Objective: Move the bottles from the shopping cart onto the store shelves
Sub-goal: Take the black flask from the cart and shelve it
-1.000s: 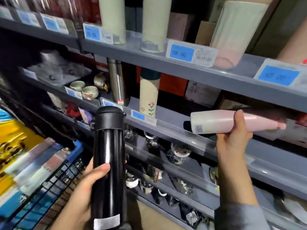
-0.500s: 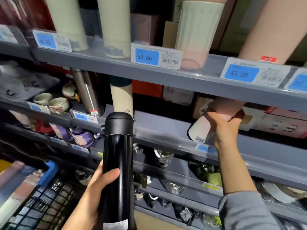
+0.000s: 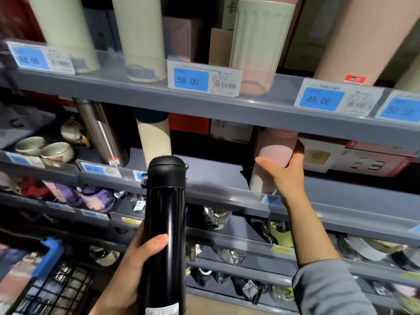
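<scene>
Shop — price tags (image 3: 191, 79) on shelves (image 3: 227, 108)

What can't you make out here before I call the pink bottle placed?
- Pink bottle, head view: its top is hidden behind the upper shelf; its base is hidden by the shelf lip, so contact is unclear.
- Black bottle: bottom cut by the frame edge.
- Shopping cart: contents blurred and cut off.
- Far-left price tag: blurred.

Grey metal shelving (image 3: 227, 105) is seen in stepped tiers, fronted by clear plastic rails carrying blue price labels (image 3: 191, 79). The recesses between tiers are dimly lit. A strip of tan floor (image 3: 204, 303) is visible beneath.
</scene>
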{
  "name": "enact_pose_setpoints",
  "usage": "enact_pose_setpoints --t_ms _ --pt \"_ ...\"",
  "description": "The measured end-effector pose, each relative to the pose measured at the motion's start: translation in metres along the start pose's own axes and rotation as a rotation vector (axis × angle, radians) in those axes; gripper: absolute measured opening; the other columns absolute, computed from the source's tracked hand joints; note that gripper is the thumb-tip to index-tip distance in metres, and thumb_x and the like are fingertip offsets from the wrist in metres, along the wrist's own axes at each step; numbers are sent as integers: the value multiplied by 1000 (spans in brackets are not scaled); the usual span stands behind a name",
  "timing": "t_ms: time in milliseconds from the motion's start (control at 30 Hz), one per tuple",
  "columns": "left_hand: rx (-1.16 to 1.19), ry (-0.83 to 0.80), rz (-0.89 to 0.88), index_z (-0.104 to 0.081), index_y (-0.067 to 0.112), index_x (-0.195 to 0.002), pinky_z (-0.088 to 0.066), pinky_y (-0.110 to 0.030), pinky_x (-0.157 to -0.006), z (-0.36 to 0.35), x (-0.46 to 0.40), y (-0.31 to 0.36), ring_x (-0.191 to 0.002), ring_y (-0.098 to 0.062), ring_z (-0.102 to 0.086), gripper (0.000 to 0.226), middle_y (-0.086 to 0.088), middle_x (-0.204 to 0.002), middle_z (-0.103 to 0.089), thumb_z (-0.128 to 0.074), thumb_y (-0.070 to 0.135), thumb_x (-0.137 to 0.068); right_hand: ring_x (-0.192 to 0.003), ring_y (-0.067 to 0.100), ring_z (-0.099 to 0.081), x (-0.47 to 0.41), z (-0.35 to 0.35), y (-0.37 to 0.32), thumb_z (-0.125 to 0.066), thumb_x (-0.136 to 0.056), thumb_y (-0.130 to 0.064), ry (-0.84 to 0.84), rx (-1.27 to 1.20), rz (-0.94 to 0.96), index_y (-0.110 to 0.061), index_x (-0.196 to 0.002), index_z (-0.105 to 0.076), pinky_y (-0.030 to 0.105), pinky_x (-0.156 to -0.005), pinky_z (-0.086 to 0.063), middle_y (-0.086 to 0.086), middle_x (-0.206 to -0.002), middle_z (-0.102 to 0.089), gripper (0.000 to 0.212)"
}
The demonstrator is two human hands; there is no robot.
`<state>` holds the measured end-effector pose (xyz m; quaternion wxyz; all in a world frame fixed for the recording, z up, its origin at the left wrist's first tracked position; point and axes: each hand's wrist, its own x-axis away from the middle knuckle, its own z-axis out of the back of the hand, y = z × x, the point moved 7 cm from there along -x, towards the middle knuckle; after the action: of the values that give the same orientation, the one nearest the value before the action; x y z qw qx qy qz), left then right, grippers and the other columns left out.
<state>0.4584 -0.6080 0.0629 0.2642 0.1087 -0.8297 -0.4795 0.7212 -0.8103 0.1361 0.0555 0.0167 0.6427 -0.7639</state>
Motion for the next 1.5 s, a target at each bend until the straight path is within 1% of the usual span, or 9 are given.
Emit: enact_pose_setpoints --t_ms 200,367,500,633,833,967,1033,1267,1500 --pt "1 -7 -7 -62 12 -121 -39 -65 -96 5 1 6 -92 -41 -61 113 -26 -110 -67 -95 50 -20 -99 22 -50 4 3 0 -80 -77 -23 38 97 70 -16 -108 -31 38 -82 -48 6 -113 -46 59" --pt "-29 -60 -21 -67 23 -105 -51 -46 -72 0 -2 7 -74 -30 -68 101 -15 -90 -72 -96 50 -13 -99 20 -51 7 1 1 -80 -76 -24 -9 101 78 -16 -109 -32 34 -81 -48 -1 -107 -48 59" --pt "-28 -109 -6 -67 24 -107 -52 -39 -64 -6 -3 7 -71 -26 -69 102 -12 -87 -72 -96 46 -12 -122 14 -47 29 26 -3 -74 -71 -37 -34 122 160 -16 -134 -35 13 -93 -42 -1 -134 -45 78" --pt "-58 -193 2 -65 27 -113 -55 -33 -61 -19 -7 10 -75 -23 -70 104 -10 -91 -72 -96 46 -15 -116 11 -53 74 62 -8 -73 -71 -61 192 181 234 -22 -131 -48 37 -103 -44 0 -128 -54 75" --pt "-68 -432 28 -72 32 -104 -55 -33 -64 -68 -11 1 -81 -23 -70 80 -10 -97 -73 -95 45 -28 -112 6 -60 149 -54 7 -76 -58 -65 -438 -105 -76 -27 -121 -57 29 -95 -48 -8 -120 -64 76" --pt "-208 -488 11 -52 36 -130 -51 -28 -93 -78 -13 -5 -117 -9 -61 98 4 -129 -64 -80 75 -44 -90 14 -67 159 -75 2 -69 -60 -51 -436 -301 -157 -18 -108 -61 26 -76 -51 0 -95 -71 59" --pt "-459 -516 -130 -36 45 -131 -37 -5 -95 -82 -16 2 -121 20 -42 100 22 -139 -42 -50 98 -47 -84 14 -67 158 -73 -2 -73 -58 -45 -403 -352 -152 -15 -106 -61 24 -71 -52 1 -90 -70 57" --pt "-656 -327 -429 -40 54 -125 -35 0 -87 -59 -31 28 -118 16 -44 66 25 -132 -42 -36 91 -69 -86 26 -66 150 -83 -6 -78 -63 -32 -359 -463 -177 -14 -107 -62 33 -73 -55 15 -97 -68 50" --pt "-1146 219 -654 -39 18 -146 -33 -39 -111 38 -76 58 -136 -22 -35 69 -2 -147 -38 -63 42 -85 -84 24 -67 111 -102 -17 -79 -62 -29 -265 -497 -340 -11 -119 -57 35 -67 -57 13 -101 -67 63"
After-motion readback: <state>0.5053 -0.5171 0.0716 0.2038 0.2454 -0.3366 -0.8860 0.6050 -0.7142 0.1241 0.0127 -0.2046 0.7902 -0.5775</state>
